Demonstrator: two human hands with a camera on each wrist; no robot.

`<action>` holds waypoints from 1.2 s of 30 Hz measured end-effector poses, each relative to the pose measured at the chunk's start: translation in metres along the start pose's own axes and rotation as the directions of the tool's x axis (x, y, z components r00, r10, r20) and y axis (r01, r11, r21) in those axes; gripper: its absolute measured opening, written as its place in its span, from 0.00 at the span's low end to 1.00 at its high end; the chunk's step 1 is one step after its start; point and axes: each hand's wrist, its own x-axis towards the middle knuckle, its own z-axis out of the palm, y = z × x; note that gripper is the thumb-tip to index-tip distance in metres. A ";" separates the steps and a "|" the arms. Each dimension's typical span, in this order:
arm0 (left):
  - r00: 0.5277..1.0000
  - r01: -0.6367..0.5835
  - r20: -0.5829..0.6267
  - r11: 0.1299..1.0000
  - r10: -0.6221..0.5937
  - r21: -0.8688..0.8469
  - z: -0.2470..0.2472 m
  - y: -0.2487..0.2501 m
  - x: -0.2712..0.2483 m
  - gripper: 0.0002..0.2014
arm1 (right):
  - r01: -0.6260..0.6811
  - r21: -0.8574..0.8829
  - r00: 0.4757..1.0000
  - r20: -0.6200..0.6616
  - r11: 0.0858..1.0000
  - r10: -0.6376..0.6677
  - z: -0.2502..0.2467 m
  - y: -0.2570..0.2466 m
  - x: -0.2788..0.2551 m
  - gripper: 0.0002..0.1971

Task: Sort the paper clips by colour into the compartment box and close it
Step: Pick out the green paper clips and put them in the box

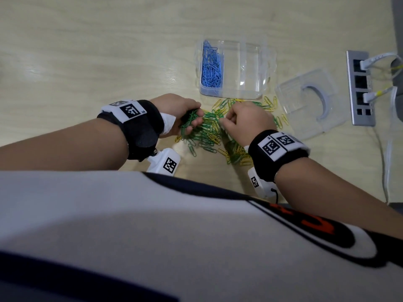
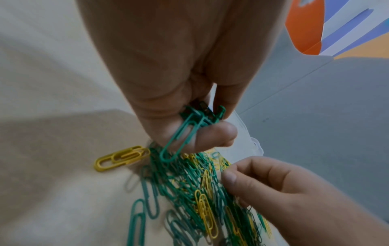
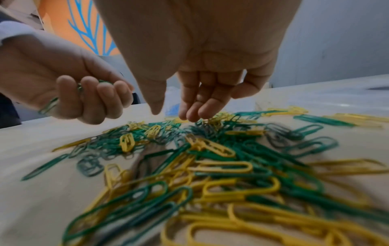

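Clearly the left hand (image 1: pixel 178 112) grips a bunch of green paper clips (image 1: pixel 190 123), its fingers (image 3: pixel 90 99) curled round them, with clip ends sticking out between the knuckles and one long clip dangling below the fist in the left wrist view. Just beside that fist, the right hand (image 1: pixel 246 120) hangs above the mixed pile of green and yellow clips (image 1: pixel 216 131); its fingers (image 3: pixel 195 106) point down loosely, thumb apart from them, the tips at or just over the top of the pile, and nothing shows between them. Whether they touch a clip cannot be told. The pile spreads beneath and between both hands on the light wooden table (image 1: pixel 87 51), with some strays toward the person's body. Beyond the hands stands the clear compartment box (image 1: pixel 250 68), open, with blue clips (image 1: pixel 211 66) filling the compartment nearest the left hand's side. Its transparent lid (image 1: pixel 305 105) lies flat on the table past the right hand, separate from the box. Further out on that side sits a grey socket strip (image 1: pixel 361 88) with white cables plugged in.
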 end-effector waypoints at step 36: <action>0.983 -0.082 -0.176 0.987 0.057 -0.139 -0.017 0.001 -0.001 0.17 | 0.449 -0.108 0.883 0.208 0.887 -0.422 0.012 -0.039 -0.010 0.24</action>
